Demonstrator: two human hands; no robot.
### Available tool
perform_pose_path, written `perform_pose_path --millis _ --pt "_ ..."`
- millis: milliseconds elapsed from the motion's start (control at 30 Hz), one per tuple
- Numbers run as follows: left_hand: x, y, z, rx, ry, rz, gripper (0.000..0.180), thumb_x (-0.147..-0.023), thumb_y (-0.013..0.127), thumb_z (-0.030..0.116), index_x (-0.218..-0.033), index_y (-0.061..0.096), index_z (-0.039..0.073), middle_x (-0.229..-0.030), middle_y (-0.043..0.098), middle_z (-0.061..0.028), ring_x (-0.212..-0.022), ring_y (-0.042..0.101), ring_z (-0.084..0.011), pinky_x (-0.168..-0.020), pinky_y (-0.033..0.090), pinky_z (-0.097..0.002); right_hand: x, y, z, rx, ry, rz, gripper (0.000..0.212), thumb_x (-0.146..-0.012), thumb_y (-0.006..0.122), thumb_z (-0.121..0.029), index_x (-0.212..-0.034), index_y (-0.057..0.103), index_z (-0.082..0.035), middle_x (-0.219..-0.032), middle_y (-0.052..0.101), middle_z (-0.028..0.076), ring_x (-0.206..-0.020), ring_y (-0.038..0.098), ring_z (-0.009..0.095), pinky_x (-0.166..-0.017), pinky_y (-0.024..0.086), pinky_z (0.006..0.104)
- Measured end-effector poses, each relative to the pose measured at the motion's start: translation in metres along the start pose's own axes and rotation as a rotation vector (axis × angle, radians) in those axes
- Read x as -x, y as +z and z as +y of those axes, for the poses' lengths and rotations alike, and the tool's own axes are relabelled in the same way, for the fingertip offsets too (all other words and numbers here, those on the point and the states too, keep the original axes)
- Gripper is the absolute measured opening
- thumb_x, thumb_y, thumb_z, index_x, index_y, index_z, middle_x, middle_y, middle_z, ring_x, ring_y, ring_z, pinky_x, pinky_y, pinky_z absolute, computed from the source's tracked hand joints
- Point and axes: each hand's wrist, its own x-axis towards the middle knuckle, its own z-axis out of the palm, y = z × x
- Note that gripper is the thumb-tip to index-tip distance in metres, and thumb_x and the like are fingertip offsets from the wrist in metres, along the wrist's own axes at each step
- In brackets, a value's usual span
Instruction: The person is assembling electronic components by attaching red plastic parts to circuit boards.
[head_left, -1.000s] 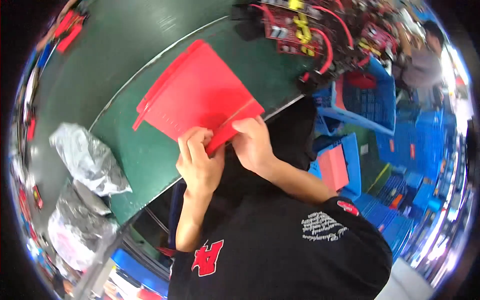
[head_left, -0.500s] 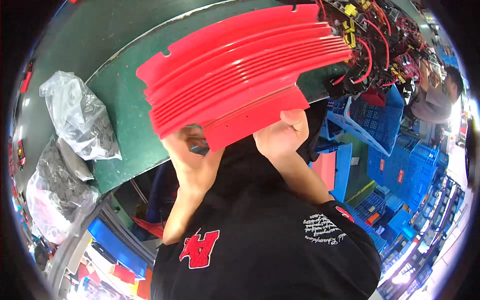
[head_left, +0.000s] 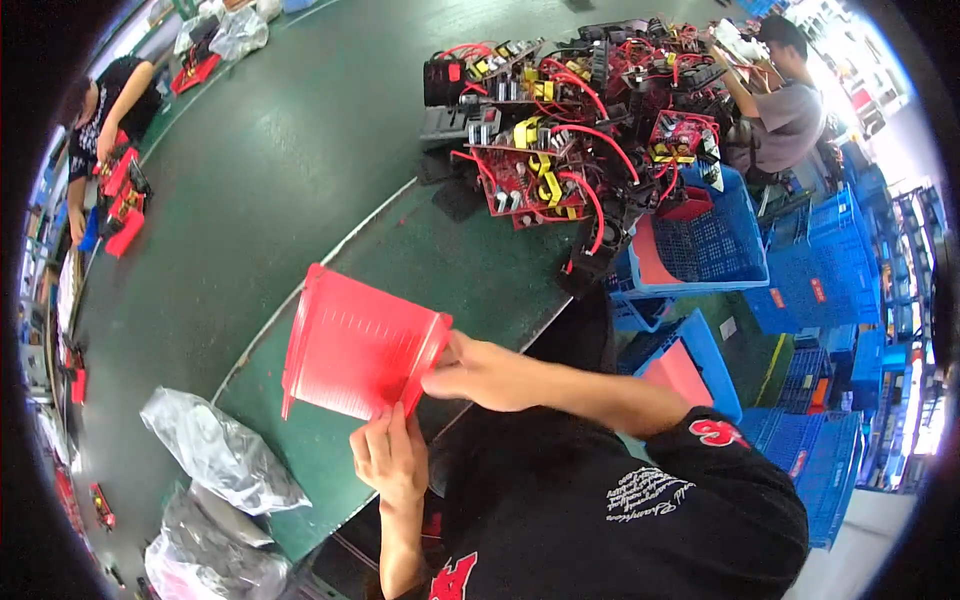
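A red ribbed housing shell [head_left: 360,345] is tilted at the near edge of the green workbench [head_left: 400,260]. My left hand [head_left: 390,455] pinches its near edge, the fingertips pressed together there. At its right-hand edge, my right hand [head_left: 480,372] is closed around the corner, with some of the fingers hidden. Whether the shell rests on the bench or is held just above it, I cannot tell.
Circuit assemblies with red wires [head_left: 545,165] are heaped at the back right. Clear plastic bags of grey parts [head_left: 225,450] lie at the left. Blue crates [head_left: 690,270] stand to the right. Two co-workers sit farther off, one at right [head_left: 785,120], one at left [head_left: 115,100].
The red shell has turned and gone away from me, lower toward the bench. My right hand has shifted to its right-hand edge, my left to its near edge. The view has swung too.
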Motion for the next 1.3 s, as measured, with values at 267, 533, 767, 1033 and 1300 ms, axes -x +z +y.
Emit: perform_pose_path --millis 267,533,767,1033,1300 --pt "-0.022 -0.004 -0.024 0.066 -0.092 -0.057 0.023 -0.065 0.080 0.005 -0.080 0.062 0.007 -0.081 0.059 -0.0093 -0.077 0.057 -0.0312 -0.068 0.048 -0.0415 -0.085 -0.159 -0.214 1.525 -0.151 0.753 0.059 -0.085 0.056 -0.054 -0.065 0.065 0.000 -0.056 0.060 0.016 -0.059 0.064 0.029 -0.059 0.051 0.0403" --pt "-0.011 0.007 -0.038 0.207 -0.138 -0.101 0.023 -0.063 0.080 0.006 -0.075 0.060 0.008 -0.075 0.054 -0.0091 -0.072 0.053 -0.0310 -0.064 0.044 -0.0424 -0.209 -0.331 -0.237 0.852 0.557 0.916 0.056 -0.080 0.071 -0.047 -0.106 0.059 0.002 -0.073 0.061 0.014 -0.058 0.060 0.019 -0.046 0.049 0.0340" --pt "-0.014 0.007 -0.041 0.286 -0.138 -0.110 0.023 -0.064 0.080 0.007 -0.073 0.059 0.008 -0.074 0.052 -0.0088 -0.071 0.053 -0.0306 -0.063 0.044 -0.0423 -0.196 -0.370 -0.238 0.818 0.790 0.838 0.039 -0.088 0.062 -0.043 -0.105 0.060 -0.008 -0.083 0.058 0.008 -0.057 0.052 0.018 -0.051 0.046 0.0323" --pt "-0.008 0.008 -0.041 0.313 -0.188 -0.104 0.021 -0.067 0.079 0.008 -0.073 0.059 0.006 -0.074 0.054 -0.0105 -0.071 0.054 -0.0318 -0.064 0.043 -0.0428 -0.204 -0.301 -0.245 1.222 0.879 0.649 0.070 -0.081 0.061 -0.064 -0.116 0.058 -0.003 -0.087 0.060 0.016 -0.075 0.058 0.030 -0.067 0.049 0.0494" --pt "-0.003 0.010 -0.043 0.339 -0.207 -0.082 0.020 -0.070 0.078 0.008 -0.075 0.059 0.004 -0.075 0.055 -0.0113 -0.073 0.055 -0.0325 -0.066 0.044 -0.0431 -0.211 -0.280 -0.258 1.216 0.960 0.352 0.102 -0.069 0.067 -0.074 -0.139 0.039 -0.004 -0.121 0.053 0.022 -0.081 0.057 0.035 -0.076 0.046 0.0515"
